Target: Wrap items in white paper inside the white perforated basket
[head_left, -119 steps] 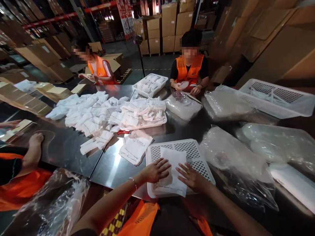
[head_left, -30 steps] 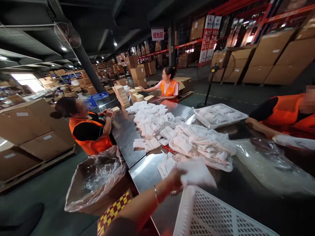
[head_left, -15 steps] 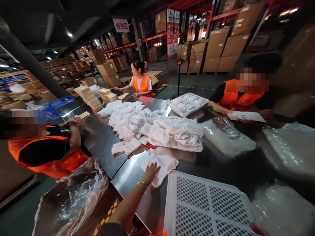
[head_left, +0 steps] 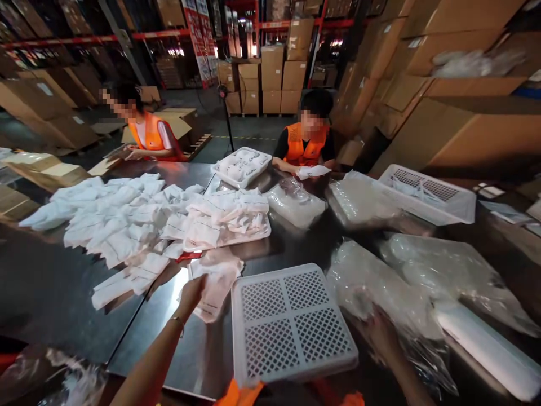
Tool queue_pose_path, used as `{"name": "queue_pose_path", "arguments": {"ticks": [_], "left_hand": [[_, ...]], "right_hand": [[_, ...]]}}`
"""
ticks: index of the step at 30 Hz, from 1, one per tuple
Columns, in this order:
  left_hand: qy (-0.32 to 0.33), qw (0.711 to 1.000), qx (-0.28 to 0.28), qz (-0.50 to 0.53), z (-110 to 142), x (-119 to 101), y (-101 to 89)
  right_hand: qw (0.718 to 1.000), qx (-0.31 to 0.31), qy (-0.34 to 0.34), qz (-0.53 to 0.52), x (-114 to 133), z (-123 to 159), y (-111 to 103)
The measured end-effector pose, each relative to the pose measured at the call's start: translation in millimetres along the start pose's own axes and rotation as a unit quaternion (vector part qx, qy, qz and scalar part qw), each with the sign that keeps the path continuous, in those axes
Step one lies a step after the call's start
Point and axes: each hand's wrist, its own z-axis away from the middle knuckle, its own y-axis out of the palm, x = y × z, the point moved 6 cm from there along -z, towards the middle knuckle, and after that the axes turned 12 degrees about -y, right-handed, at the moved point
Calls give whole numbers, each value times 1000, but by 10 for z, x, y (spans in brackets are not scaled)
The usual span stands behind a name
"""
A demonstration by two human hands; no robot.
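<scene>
My left hand (head_left: 192,293) lies at the near edge of a small stack of white packets (head_left: 217,276) on the steel table (head_left: 76,293), its fingers closed on the top packet. An upturned white perforated tray (head_left: 291,321) sits just right of that stack with nothing on it. My right hand (head_left: 378,332), blurred, reaches past the tray's right side and touches a clear plastic bag of white goods (head_left: 380,282). Its fingers are hard to make out.
A wide heap of white packets (head_left: 114,214) and a tray piled with packets (head_left: 228,225) lie further back. Two people in orange vests work at the far side, by another filled tray (head_left: 240,166). More plastic bags (head_left: 448,270) and a white tray (head_left: 426,192) crowd the right. Cardboard boxes surround the table.
Both hands pressed a white packet on the upturned tray four seconds ago. My left hand carried it onto the stack left of the tray; my right hand has moved to the plastic bag.
</scene>
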Motion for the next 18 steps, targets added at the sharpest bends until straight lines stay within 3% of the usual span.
{"name": "queue_pose_path", "arguments": {"ticks": [3,6,7,9,12,15,18], "left_hand": [[-28,999,-29,17,156,-343,-320],[16,998,-37,50,536,-962,-435],[52,996,-33,66,696,-1216,-412],[190,972,-24,134,1056,-1780,-318],[297,940,7,168,1457,-2355,-50],[353,916,48,183,1678,-2569,183],[367,900,59,228,1787,-2510,225]], "right_hand": [[997,58,-49,-29,50,-108,278],[995,74,-54,-36,80,-180,463],[995,75,-52,-38,77,-200,496],[995,80,-47,-46,46,-239,527],[995,83,-27,-55,-37,-287,495],[996,65,-5,-65,-84,-281,413],[991,67,-38,-106,3,-193,361]]}}
